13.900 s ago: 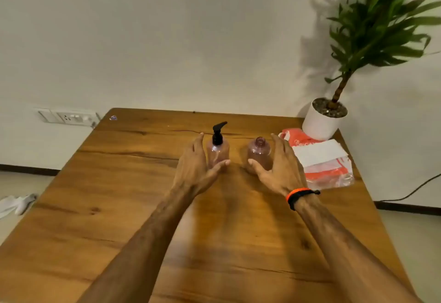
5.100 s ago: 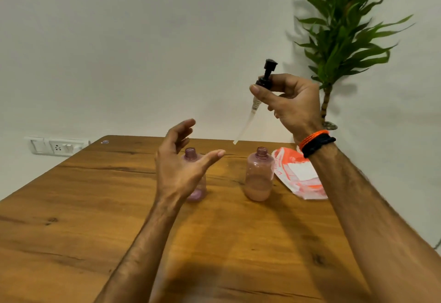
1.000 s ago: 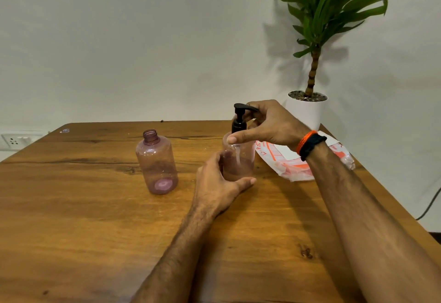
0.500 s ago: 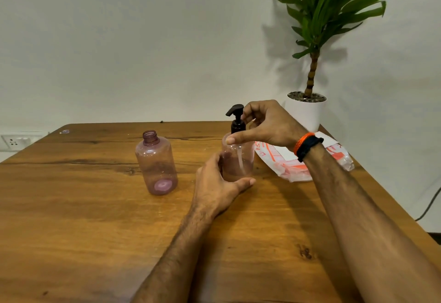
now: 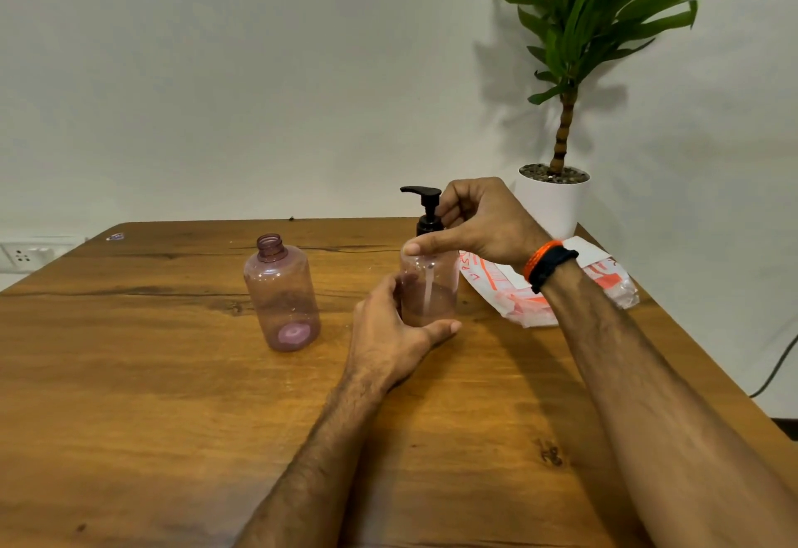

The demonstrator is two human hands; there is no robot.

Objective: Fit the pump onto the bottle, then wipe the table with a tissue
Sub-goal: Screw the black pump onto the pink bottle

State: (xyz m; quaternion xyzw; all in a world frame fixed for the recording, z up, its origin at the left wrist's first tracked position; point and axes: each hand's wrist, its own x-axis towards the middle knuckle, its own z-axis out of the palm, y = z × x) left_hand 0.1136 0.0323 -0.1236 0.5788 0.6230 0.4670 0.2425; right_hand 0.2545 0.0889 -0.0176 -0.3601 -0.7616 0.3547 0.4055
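pump (image 5: 427, 210) nozzle swung leftward since half a second back | right hand (image 5: 479, 219) grip clamped on pump collar, left hand (image 5: 395, 331) grip clamped on bottle (image 5: 429, 288) | likely screwing down; tabletop (image 5: 172, 375) wipe pending

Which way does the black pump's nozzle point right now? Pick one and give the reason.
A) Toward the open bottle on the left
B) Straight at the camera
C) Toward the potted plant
A: the pump sits on the bottle held by both hands, and its spout sticks out leftward, toward the open bottle, away from the potted plant.
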